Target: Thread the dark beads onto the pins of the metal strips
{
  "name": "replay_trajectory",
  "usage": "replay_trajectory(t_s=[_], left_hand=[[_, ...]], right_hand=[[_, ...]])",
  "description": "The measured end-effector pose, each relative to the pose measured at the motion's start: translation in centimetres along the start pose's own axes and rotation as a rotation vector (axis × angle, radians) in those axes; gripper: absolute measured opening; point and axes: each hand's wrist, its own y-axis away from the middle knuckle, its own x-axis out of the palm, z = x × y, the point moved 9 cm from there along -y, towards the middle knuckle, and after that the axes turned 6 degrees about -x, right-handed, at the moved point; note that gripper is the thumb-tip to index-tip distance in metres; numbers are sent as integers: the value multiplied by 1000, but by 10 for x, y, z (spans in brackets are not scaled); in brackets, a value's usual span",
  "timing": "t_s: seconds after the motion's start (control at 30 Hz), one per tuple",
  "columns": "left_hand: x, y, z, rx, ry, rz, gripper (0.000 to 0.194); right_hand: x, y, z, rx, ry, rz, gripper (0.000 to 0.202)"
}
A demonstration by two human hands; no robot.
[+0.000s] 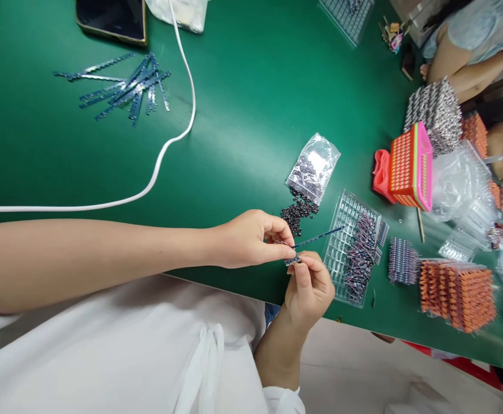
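My left hand (262, 238) reaches in from the left, thumb and fingers pinched at the near end of a thin dark blue strip (320, 236). The strip slants up to the right, over the edge of a clear plastic tray. Just below, my right hand (309, 284) is closed, fingertips pinching a small dark patterned piece (293, 260); my fingers partly cover it, and both hands meet there. Beyond my left fingers lie loose black beads (296, 215), spilling from a clear zip bag (314, 167). The clear compartment tray (335, 253) holds many thin pink-and-dark pieces (360, 259).
A pile of blue wavy-edged strips (126, 89), a phone (111, 20) and a white cable (160, 158) are at left. On the right stand stacked orange pieces (456, 293), a dark stack (402, 261) and a red-pink basket (410, 167). Another person's arm (471, 77) rests beyond.
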Motion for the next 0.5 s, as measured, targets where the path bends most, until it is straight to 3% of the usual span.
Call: replay_trajectory(t_s=[0.5], left_hand=[[-2, 3, -2, 26, -58, -45, 15]], right_hand=[[1, 0, 0, -7, 18, 7, 3]])
